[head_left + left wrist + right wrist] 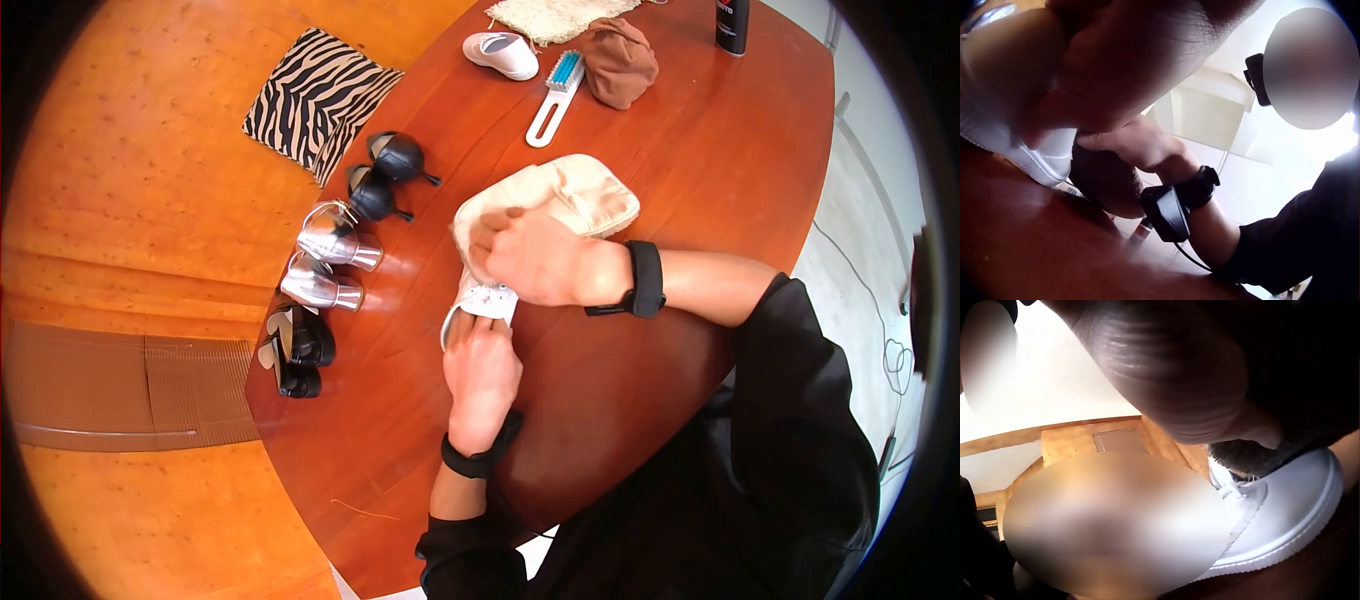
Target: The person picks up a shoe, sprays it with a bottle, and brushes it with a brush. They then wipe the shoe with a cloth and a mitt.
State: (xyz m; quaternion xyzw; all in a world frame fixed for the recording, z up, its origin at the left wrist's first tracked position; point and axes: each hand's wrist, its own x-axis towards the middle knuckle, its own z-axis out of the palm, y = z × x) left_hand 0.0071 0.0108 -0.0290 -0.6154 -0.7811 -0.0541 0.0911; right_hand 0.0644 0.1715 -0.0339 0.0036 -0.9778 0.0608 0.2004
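I judge the wiping step under way: my left hand (482, 372) grips the small white lace-up sneaker (480, 300) on the reddish wooden bench (640, 150); my right hand (535, 258) presses the cream cloth (560, 195) onto it; next calls for steady rubbing.

- White sneaker (478, 300): I see it lying on the red-brown bench, laces visible, toe half covered, clean white sole rim.
- Cream cloth (560, 195): crumpled, draped over the sneaker's far end, resting on the bench.

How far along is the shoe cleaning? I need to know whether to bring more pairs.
Nothing clearly finished. In hand: the left hand steadies a white sneaker while the right hand rubs it with a cream cloth. Its mate waits by the brush.
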